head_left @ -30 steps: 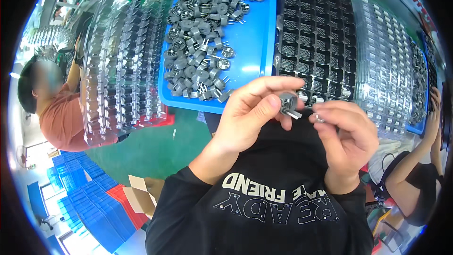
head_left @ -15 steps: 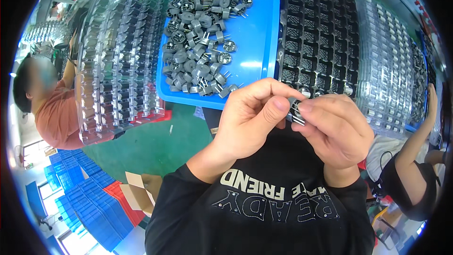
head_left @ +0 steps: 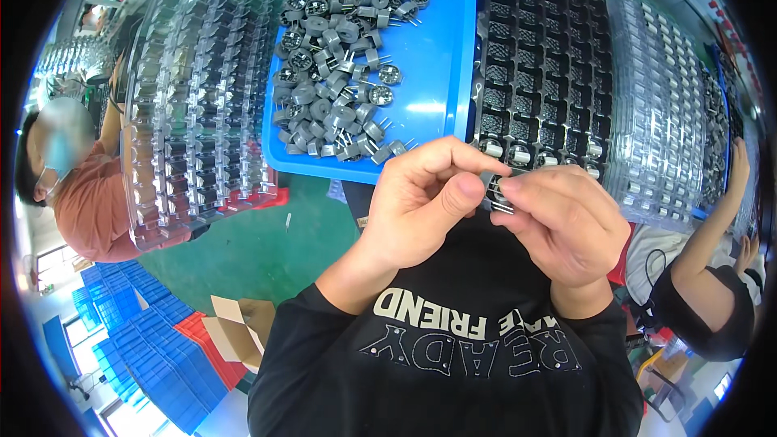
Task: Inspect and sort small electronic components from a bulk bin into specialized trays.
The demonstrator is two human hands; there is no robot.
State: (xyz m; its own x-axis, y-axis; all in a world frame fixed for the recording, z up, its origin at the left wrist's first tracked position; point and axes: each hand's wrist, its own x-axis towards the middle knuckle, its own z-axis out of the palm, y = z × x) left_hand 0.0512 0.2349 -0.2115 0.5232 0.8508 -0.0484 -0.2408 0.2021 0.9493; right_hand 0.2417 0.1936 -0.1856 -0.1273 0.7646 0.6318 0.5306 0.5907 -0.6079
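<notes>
In front of my chest, both hands are closed on a small round grey part with metal pins (head_left: 500,194). My left hand (head_left: 422,201) has its index fingertip against the part's upper edge, the thumb bent beside it. Thumb and fingertips of my right hand (head_left: 571,222) pinch the part from the right. The pins point down and right; fingers cover much of its body. Just beyond, a blue tray (head_left: 433,125) holds a heap of similar grey pinned parts (head_left: 328,73). Right of it lies a black celled tray (head_left: 538,57), with shiny metal cylinders (head_left: 520,154) in its near cells.
Clear plastic celled trays stand left (head_left: 198,105) and right (head_left: 660,105). A co-worker in a rust-coloured top (head_left: 93,210) is at far left; another person's arm (head_left: 712,222) reaches in at right. Blue crates (head_left: 166,348) and an open carton (head_left: 235,332) sit at lower left.
Both hands and the grey part have shifted slightly left in the picture, still together. The trays have also slid a little left in view. The co-worker's head at left has turned.
</notes>
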